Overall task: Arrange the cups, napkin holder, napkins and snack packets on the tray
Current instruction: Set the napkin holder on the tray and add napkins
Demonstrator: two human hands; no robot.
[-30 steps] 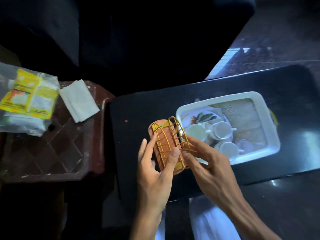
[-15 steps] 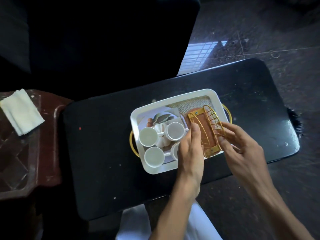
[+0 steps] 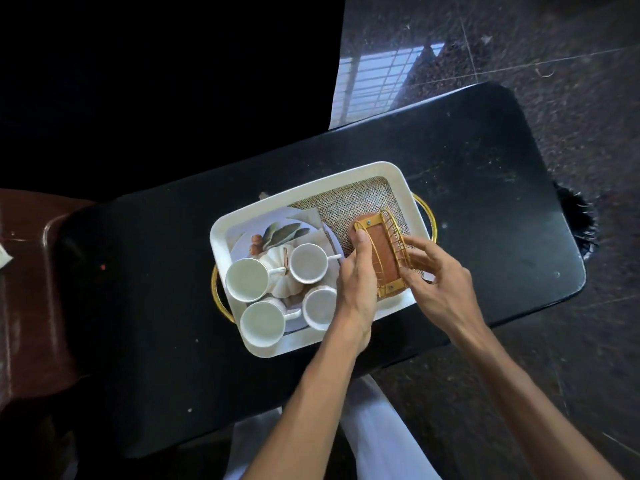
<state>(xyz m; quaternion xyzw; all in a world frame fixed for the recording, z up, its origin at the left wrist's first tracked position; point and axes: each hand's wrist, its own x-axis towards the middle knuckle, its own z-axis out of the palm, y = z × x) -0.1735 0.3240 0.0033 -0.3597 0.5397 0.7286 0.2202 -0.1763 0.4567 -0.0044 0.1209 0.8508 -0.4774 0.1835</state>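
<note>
A white tray (image 3: 270, 202) with gold handles lies on the black table (image 3: 485, 188). Several white cups (image 3: 247, 279) stand in its left half on a printed plate with a white pumpkin. The napkin holder (image 3: 382, 252), gold wire on a brown wooden base, sits on the burlap mat in the tray's right half. My left hand (image 3: 356, 289) grips its left wire side, thumb at the top corner. My right hand (image 3: 436, 285) holds its right wire side with the fingertips. A corner of a white napkin (image 3: 4, 261) shows at the far left edge. No snack packets are in view.
A reddish-brown side table (image 3: 31, 289) adjoins the black table on the left. Dark furniture fills the upper left. Polished dark stone floor (image 3: 519, 46) lies to the right and behind. White cloth on my lap shows below the table's front edge.
Both hands carried the napkin holder from left of the tray over the cups and brought it down onto the burlap mat in the tray's right half. The view swung right, away from the side table.
</note>
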